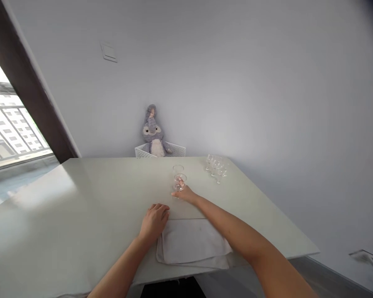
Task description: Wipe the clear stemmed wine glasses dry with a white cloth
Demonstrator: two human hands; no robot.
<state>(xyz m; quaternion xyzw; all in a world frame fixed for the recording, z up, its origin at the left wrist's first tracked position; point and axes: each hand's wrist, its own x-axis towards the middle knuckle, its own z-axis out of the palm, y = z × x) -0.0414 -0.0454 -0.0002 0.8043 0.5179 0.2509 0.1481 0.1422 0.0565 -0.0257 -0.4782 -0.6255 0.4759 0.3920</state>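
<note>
My right hand point(185, 193) reaches over the middle of the table, its fingers around the lower part of a clear stemmed glass point(180, 179). Just behind that one stands a second clear glass point(178, 169). My left hand point(155, 219) rests on the table with its fingers slightly curled and holds nothing that I can see. It lies by the upper left corner of a folded white cloth point(191, 242). My right forearm passes over the right part of the cloth.
Several clear stemmed glasses point(216, 165) stand at the back right of the pale table point(112, 198). Behind the far edge, a grey plush toy point(153, 130) sits in a white basket point(177, 150) against the wall. A window is at the left.
</note>
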